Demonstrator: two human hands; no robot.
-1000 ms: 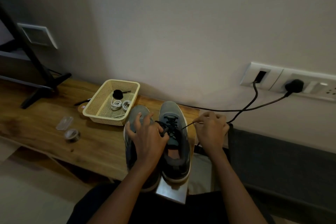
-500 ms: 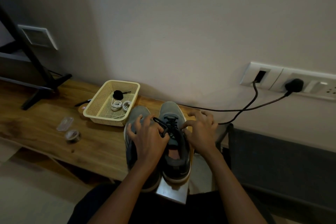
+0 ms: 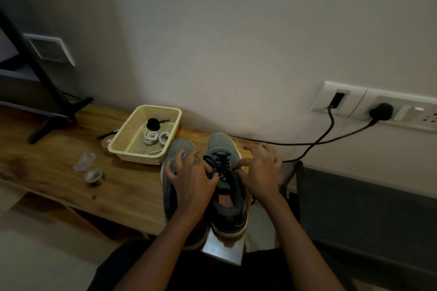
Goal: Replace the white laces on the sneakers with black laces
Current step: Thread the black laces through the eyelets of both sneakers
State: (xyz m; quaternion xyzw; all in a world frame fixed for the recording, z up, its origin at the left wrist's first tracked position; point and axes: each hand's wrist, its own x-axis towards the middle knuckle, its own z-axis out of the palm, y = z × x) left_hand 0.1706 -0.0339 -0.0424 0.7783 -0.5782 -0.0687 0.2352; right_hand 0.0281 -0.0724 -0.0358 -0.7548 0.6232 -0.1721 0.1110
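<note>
Two grey sneakers stand side by side on the wooden bench [image 3: 59, 172]. The right sneaker [image 3: 228, 210] carries a black lace [image 3: 221, 159] through its upper eyelets. My left hand [image 3: 191, 182] lies over the left sneaker [image 3: 178, 149] and pinches a loop of that black lace beside the tongue. My right hand [image 3: 259, 172] is at the right side of the eyelets, thumb and forefinger pinched at the lace and the other fingers spread. A cream basket [image 3: 123, 146] behind the shoes holds coiled white laces [image 3: 156, 137] and a rolled black lace [image 3: 153, 123].
A tape roll [image 3: 94, 176] and a clear plastic piece [image 3: 84, 160] lie on the bench to the left. A black stand foot [image 3: 54, 123] sits far left. Cables [image 3: 331, 139] run from wall sockets. A dark cushion [image 3: 366, 208] lies right; a metal plate [image 3: 224, 251] juts under the shoes.
My right hand, which held the lace pulled out to the right, has come back to the shoe's eyelets. My left hand has stayed on the left sneaker with the lace loop.
</note>
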